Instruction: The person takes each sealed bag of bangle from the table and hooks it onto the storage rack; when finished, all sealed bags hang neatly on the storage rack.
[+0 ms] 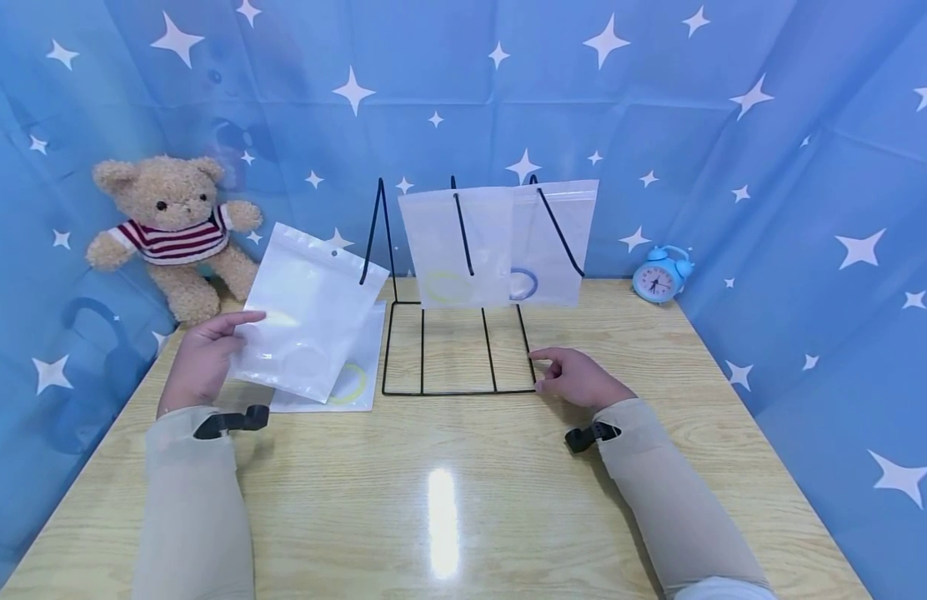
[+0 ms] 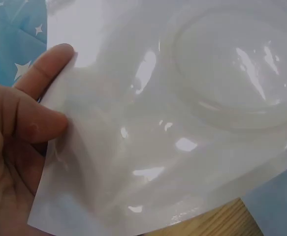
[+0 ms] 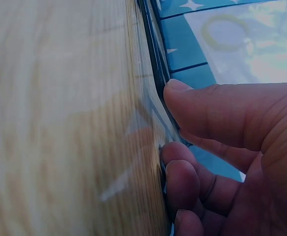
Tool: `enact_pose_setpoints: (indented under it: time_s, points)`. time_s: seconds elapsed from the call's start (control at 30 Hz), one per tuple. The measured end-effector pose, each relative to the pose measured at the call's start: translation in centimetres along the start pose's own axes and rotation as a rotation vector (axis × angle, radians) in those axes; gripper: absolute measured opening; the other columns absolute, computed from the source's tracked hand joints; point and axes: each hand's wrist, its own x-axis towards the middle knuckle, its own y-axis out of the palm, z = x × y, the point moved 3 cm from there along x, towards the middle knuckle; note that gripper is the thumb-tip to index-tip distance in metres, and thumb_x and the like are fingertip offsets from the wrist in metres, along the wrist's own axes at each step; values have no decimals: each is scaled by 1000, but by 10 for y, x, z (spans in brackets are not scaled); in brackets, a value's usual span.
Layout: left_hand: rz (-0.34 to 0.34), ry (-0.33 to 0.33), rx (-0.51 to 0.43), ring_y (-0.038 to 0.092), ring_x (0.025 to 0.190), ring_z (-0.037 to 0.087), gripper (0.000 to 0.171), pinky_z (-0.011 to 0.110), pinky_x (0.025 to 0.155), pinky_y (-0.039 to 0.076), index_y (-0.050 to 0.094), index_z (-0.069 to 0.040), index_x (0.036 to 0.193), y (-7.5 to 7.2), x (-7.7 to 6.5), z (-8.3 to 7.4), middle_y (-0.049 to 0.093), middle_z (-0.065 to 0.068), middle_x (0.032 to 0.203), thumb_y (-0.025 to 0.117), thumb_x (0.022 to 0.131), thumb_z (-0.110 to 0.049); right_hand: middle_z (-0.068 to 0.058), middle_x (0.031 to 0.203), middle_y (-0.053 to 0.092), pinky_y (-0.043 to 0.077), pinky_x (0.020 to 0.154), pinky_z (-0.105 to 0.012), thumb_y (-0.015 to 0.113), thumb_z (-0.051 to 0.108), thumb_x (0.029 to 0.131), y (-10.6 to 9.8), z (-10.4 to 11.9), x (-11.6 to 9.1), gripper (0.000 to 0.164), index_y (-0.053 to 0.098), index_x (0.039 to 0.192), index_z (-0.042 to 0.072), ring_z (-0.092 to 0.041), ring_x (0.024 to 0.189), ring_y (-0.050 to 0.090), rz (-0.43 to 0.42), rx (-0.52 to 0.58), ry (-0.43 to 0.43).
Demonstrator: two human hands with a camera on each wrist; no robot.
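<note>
Between thumb and fingers, my left hand (image 1: 199, 360) pinches the left edge of a white zip bag (image 1: 302, 304) with a hang hole near its top. The bag is held tilted above the table; a pale ring (image 2: 214, 109) shows inside it in the left wrist view. Partly under it, another white bag (image 1: 366, 354) with a yellow ring lies on the table. My right hand (image 1: 578, 379) grips the front right corner of a black wire rack (image 1: 456, 393), thumb against the wire (image 3: 156, 59). Two bags hang on the rack's hooks: one with a yellow ring (image 1: 433, 229), one with a blue ring (image 1: 538, 242).
The rack's left hook (image 1: 371, 233) stands beside the held bag's upper corner and carries no bag. A teddy bear (image 1: 174, 229) sits at the back left of the wooden table (image 1: 343, 500). A blue alarm clock (image 1: 653, 282) stands at the back right, before a starry curtain (image 1: 794, 192).
</note>
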Motion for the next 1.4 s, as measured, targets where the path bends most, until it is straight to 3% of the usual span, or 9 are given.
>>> enact_pose_setpoints:
  time_s: [0.17, 0.23, 0.37, 0.47, 0.7, 0.93, 1.13, 1.4]
  points:
    - [32, 19, -76, 15, 161, 27, 46, 58, 132, 12, 59, -16, 152, 2, -2, -3, 29, -5, 173, 40, 111, -6, -8, 91, 61, 44, 60, -35, 76, 20, 97, 0, 1, 0, 61, 55, 154, 17, -24, 72, 52, -1, 2, -1]
    - [45, 32, -90, 23, 156, 24, 47, 51, 130, 19, 61, -16, 150, 3, -3, -4, 36, -5, 167, 41, 110, -4, -8, 91, 62, 44, 61, -36, 76, 20, 97, 0, 1, 0, 61, 56, 154, 16, -24, 73, 52, -2, -2, -3]
    - [94, 71, -153, 41, 133, 16, 47, 28, 109, 40, 67, -14, 144, 6, -5, -7, 51, -12, 146, 44, 107, 1, -8, 92, 62, 45, 62, -36, 75, 20, 97, 0, 0, 0, 60, 56, 154, 17, -24, 74, 52, 0, -8, -7]
    - [140, 107, -222, 50, 121, 12, 46, 18, 93, 47, 72, -12, 136, 8, -7, -10, 59, -15, 134, 45, 105, 6, -8, 92, 62, 45, 62, -36, 76, 20, 97, 1, 0, 0, 60, 56, 154, 17, -24, 75, 53, -2, -12, -8]
    - [218, 222, -346, 64, 109, 11, 45, 19, 88, 55, 80, -8, 121, 17, -10, -22, 71, -12, 123, 46, 101, 13, -8, 91, 61, 44, 61, -36, 76, 21, 97, 0, -1, 1, 60, 56, 154, 17, -24, 73, 52, -2, -17, -9]
    - [276, 333, -416, 71, 101, 9, 46, 20, 84, 59, 82, -8, 113, 23, -16, -34, 75, -7, 116, 46, 100, 17, -8, 91, 61, 43, 58, -36, 75, 20, 98, 1, 0, 0, 61, 55, 155, 16, -23, 70, 51, 2, -10, -5]
    - [297, 372, -466, 71, 100, 11, 46, 21, 84, 60, 82, -6, 112, 26, -22, -42, 75, -5, 114, 45, 100, 18, -8, 91, 62, 43, 57, -35, 74, 19, 98, 1, 0, 0, 60, 54, 155, 16, -23, 70, 51, 5, -13, -10]
    - [306, 391, -447, 72, 100, 10, 47, 21, 84, 60, 82, -8, 115, 28, -23, -46, 75, -5, 117, 45, 100, 17, -8, 91, 62, 43, 58, -36, 74, 19, 98, 0, 2, 0, 60, 54, 155, 15, -23, 70, 51, 9, -11, -21]
